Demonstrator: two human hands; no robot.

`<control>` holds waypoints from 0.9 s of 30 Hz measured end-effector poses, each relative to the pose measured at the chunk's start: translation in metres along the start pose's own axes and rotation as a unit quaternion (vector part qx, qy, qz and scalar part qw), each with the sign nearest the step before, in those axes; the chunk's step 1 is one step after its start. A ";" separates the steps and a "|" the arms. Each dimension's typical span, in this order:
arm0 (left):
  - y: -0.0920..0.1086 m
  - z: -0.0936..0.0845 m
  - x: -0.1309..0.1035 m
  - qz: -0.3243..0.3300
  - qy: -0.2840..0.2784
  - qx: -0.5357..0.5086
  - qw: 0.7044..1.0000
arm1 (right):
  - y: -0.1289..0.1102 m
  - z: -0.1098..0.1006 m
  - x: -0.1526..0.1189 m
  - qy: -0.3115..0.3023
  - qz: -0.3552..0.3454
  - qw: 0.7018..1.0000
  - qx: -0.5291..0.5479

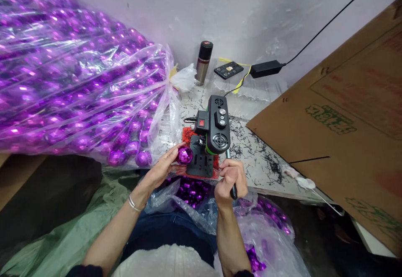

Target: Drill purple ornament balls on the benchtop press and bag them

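Observation:
My left hand (163, 165) is closed on a shiny purple faceted ball (185, 155), at the left side of a small black machine (219, 122). The machine has round vents, silver buttons and a box with a red switch. Its black slotted plate (201, 160) rests on a red base (187, 134). On the machine's right, my right hand (231, 180) is wrapped round a dark lever (233, 190) that slants down toward me. A silver bracelet sits on my left wrist.
A large clear bag of purple balls (81, 88) fills the left. Behind the machine stand a flask (204, 63), a phone (228, 70) and a black adapter (266, 68). A cardboard box (339, 134) leans at right. Black scraps litter the table (251, 160). More purple pieces (192, 191) lie in plastic near my lap.

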State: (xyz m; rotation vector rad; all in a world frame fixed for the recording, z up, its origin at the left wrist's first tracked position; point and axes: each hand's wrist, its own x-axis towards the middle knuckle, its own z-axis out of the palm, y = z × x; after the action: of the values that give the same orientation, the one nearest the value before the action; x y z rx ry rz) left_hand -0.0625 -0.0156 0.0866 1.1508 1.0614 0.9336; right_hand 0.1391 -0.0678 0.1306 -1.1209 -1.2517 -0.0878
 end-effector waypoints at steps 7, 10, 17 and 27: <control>-0.034 0.029 0.011 0.010 0.058 0.119 0.991 | -0.001 -0.002 0.003 -0.013 -0.013 1.000 -0.003; -0.041 0.037 0.017 0.058 0.087 0.173 0.979 | -0.002 -0.004 0.004 -0.022 -0.016 1.000 0.001; -0.045 0.046 0.025 0.177 0.088 0.288 0.937 | -0.002 -0.005 0.003 -0.031 -0.022 0.999 -0.001; -0.057 0.054 0.028 0.223 0.072 0.329 0.915 | -0.002 -0.004 0.003 -0.029 -0.029 0.999 -0.002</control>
State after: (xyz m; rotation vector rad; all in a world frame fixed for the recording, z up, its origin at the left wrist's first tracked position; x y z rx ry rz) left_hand -0.0014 -0.0121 0.0303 1.9672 1.3116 1.0537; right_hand 0.1424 -0.0699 0.1348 -1.0971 -1.3361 -0.1032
